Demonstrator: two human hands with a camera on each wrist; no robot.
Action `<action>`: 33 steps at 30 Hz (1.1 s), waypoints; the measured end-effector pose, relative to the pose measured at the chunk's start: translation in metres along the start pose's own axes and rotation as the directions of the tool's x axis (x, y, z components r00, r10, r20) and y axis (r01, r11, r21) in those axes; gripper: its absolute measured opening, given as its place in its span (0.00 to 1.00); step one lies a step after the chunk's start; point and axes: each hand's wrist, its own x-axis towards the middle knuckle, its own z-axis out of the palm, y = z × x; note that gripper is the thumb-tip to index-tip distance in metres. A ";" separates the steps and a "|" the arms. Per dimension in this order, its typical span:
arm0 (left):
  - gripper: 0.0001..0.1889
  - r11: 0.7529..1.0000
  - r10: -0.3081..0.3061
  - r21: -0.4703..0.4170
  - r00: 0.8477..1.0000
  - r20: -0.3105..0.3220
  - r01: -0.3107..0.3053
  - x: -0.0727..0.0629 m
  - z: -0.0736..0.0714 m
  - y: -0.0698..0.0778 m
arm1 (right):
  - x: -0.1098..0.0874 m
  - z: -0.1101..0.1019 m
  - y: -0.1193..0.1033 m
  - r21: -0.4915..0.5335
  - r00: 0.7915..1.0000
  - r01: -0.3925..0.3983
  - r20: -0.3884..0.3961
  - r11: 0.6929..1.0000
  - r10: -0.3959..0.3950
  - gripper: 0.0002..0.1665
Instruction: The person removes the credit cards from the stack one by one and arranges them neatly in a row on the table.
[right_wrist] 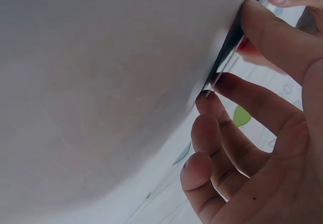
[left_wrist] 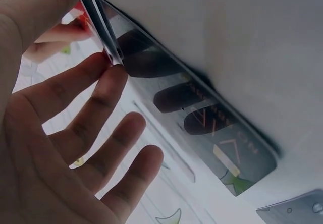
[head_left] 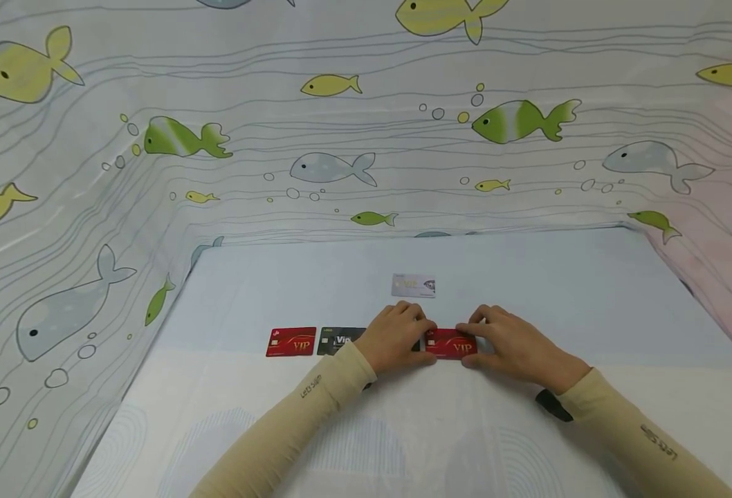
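A red VIP card (head_left: 447,344) lies between my two hands at the right end of a row of cards. My left hand (head_left: 397,335) holds its left edge with thumb and index finger at the corners. My right hand (head_left: 515,346) grips the right edge likewise, thumb at the near corner and fingers at the far one. Beneath my left hand is a dark glossy card (left_wrist: 166,88), mostly hidden in the head view. Further left in the row are a black Vip card (head_left: 335,339) and another red VIP card (head_left: 291,342).
A silver VIP card (head_left: 413,286) lies by itself beyond the row. The table (head_left: 248,290) has a pale blue and white cover. Fish-patterned cloth (head_left: 248,200) rises around its back and sides.
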 end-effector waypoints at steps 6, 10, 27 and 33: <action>0.27 1.000 -0.012 -0.024 1.000 0.024 0.013 0.000 -0.004 0.003 | -0.001 0.000 0.000 -0.023 1.000 0.003 0.008 1.000 -0.002 0.35; 0.27 0.999 -0.023 -0.034 0.999 0.037 0.024 0.000 -0.005 0.004 | -0.001 0.001 0.000 -0.028 1.000 0.005 0.004 1.000 -0.005 0.35; 0.28 0.999 -0.032 -0.025 0.998 0.055 0.034 0.002 -0.007 0.003 | -0.001 0.003 0.002 -0.027 1.000 -0.001 -0.013 1.000 0.000 0.35; 0.27 0.999 -0.029 -0.033 0.999 0.046 0.031 0.002 -0.006 0.003 | -0.001 0.003 0.001 -0.025 1.000 -0.014 -0.006 1.000 0.014 0.34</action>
